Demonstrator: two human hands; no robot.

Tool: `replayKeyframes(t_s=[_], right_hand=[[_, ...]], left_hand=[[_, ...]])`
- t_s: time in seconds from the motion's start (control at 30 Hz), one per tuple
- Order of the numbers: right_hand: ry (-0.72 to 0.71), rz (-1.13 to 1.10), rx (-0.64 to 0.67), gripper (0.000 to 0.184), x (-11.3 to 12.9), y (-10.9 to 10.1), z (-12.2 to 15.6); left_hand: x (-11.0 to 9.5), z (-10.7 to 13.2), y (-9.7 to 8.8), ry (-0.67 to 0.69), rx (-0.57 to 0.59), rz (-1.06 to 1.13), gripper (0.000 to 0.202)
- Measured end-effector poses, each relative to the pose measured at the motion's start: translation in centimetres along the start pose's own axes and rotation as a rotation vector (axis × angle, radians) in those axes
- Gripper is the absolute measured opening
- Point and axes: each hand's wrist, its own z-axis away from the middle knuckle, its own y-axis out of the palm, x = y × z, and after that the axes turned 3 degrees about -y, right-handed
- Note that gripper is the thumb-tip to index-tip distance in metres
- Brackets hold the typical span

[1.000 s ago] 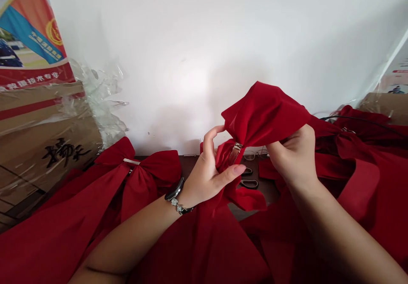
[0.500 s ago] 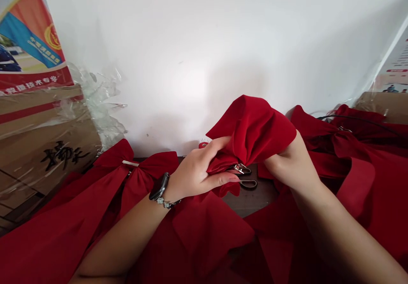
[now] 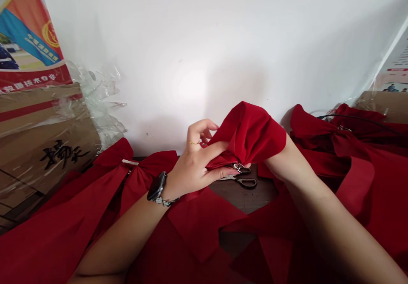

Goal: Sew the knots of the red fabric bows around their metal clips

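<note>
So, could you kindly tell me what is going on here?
A person is handling a red bow with both hands, above a dark table. The left hand grips it beside a metal clip at its gathered middle; the right hand is behind the bow, its fingers mostly hidden. Scissors lie on the table below, and another bow with a clip lies to the left.

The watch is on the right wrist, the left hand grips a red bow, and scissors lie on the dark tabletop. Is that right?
No: the head view shows the watch on the left wrist. The left hand does grip a red bow, and scissors do lie on the dark tabletop.
</note>
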Motion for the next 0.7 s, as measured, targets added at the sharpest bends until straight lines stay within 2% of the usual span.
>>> replayKeyframes(t_s=[0.07, 0.13, 0.2, 0.3, 0.4, 0.53, 0.7], right_hand=[[0.049, -0.149, 0.084, 0.018, -0.4, 0.1, -0.1], [0.075, -0.25, 0.111, 0.017, -0.7, 0.4, -0.1], [0.092, -0.292, 0.127, 0.016, -0.8, 0.7, -0.2], [0.115, -0.336, 0.145, 0.014, -0.8, 1.0, -0.2], [0.125, -0.343, 0.144, 0.014, -0.9, 1.0, -0.1], [0.096, -0.304, 0.112, 0.018, -0.8, 1.0, 0.1], [-0.071, -0.19, -0.003, 0.012, -0.1, 1.4, 0.3]], left_hand=[[0.0, 0.0, 0.1, 0.033, -0.111, -0.047, 0.028], [0.0, 0.0, 0.0, 0.087, -0.164, -0.087, 0.026], [0.0, 0.0, -0.2, 0.148, -0.161, -0.075, 0.024], [0.2, -0.2, -0.4, 0.177, -0.09, 0.045, 0.024], [0.5, -0.2, -0.4, 0.125, -0.033, 0.171, 0.027], [0.4, 0.0, -0.4, 0.028, -0.013, 0.333, 0.031], [0.5, 0.0, -0.4, -0.12, -0.05, 0.401, 0.039]])
